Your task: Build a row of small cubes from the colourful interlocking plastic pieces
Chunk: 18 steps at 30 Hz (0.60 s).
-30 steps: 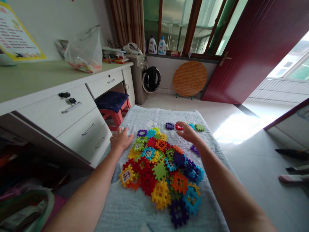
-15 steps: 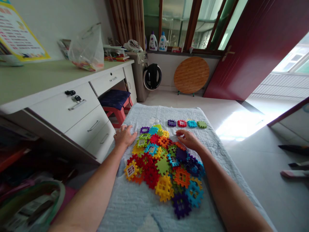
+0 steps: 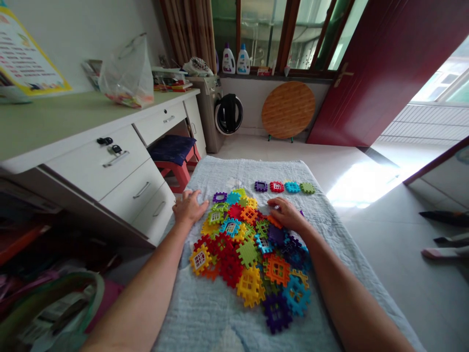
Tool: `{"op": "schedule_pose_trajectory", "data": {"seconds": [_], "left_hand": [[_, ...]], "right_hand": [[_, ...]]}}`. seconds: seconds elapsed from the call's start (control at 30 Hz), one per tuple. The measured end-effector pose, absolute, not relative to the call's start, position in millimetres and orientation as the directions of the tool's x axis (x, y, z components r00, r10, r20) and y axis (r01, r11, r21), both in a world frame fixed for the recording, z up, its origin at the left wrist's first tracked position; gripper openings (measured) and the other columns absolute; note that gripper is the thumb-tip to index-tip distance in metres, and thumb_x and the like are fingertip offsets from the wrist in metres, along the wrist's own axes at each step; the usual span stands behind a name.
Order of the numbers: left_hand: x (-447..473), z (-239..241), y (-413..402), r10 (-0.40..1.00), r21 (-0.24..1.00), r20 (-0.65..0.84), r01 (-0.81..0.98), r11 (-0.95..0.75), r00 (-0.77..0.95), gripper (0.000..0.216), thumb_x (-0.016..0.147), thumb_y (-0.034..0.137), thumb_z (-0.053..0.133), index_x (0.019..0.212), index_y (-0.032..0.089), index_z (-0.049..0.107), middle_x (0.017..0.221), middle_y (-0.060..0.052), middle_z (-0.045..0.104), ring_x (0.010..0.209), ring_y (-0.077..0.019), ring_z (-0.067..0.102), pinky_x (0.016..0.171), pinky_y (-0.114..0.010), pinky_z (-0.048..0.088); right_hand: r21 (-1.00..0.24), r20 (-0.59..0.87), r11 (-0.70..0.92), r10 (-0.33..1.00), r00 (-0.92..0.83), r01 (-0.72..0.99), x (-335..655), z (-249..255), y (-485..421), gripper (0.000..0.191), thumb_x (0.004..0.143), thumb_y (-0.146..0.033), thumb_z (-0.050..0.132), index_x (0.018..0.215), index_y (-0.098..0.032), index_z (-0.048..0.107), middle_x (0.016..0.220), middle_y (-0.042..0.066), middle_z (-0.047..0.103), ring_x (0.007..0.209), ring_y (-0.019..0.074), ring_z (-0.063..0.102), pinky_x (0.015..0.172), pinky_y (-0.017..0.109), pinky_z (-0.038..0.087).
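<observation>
Several colourful plastic building tiles with notched edges lie heaped on a light blue cloth (image 3: 216,318); among them are a green tile (image 3: 248,252), a yellow tile (image 3: 250,287) and a dark purple tile (image 3: 277,313). My left hand (image 3: 189,208) rests by the heap's left edge, fingers spread and holding nothing. At the heap's right side is my right hand (image 3: 287,214), its fingers loosely bent and apart, close to an orange tile (image 3: 274,221). Beyond it, a purple frame tile (image 3: 261,190), a red tile (image 3: 277,187), a blue tile (image 3: 292,187) and a green square tile (image 3: 307,188) form a row.
To the left stands a white desk (image 3: 132,166) with a plastic bag (image 3: 128,73) on top. A red stool (image 3: 179,173) is tucked beside it. Farther back are a washing machine (image 3: 210,115), a round wooden tabletop (image 3: 288,110) and a dark red door (image 3: 366,83).
The view has shifted slightly. A bit of purple now shows just past my right hand, which has turned a little over the heap's edge. My left hand stays put.
</observation>
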<state>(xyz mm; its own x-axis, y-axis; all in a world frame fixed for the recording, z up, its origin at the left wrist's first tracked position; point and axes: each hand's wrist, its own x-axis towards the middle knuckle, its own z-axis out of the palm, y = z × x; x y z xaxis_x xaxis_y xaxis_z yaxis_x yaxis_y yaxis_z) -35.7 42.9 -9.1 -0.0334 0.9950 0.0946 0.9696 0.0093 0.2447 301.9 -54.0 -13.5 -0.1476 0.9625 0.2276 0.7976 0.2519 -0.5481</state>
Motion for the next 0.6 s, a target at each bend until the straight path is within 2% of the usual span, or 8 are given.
{"op": "schedule_pose_trajectory", "data": {"seconds": [0.3,0.6], "left_hand": [[-36.6,-14.9,42.0,0.994,0.203,0.113,0.979,-0.014,-0.009,0.057,0.082,0.056,0.045,0.133,0.030,0.053,0.143,-0.010,0.043,0.118,-0.0391,0.048,0.094,-0.055,0.041],[-39.4,-18.5,46.0,0.996,0.157,0.083,0.987,-0.037,0.024,0.058,0.085,0.058,0.039,0.135,0.031,0.049,0.145,-0.011,0.041,0.120,-0.0399,0.045,0.094,-0.056,0.041]], "right_hand": [[-0.510,0.226,0.263,0.960,-0.168,0.819,303.3,-19.4,-44.1,0.026,0.078,-0.019,0.059,0.103,-0.017,0.066,0.100,0.008,0.064,0.095,0.0209,0.058,0.090,0.035,0.043],[-0.430,0.246,0.280,0.951,-0.187,0.858,299.8,-19.2,-41.2,0.023,0.081,-0.016,0.057,0.102,-0.019,0.065,0.098,0.007,0.061,0.097,0.0207,0.054,0.091,0.033,0.041]]}}
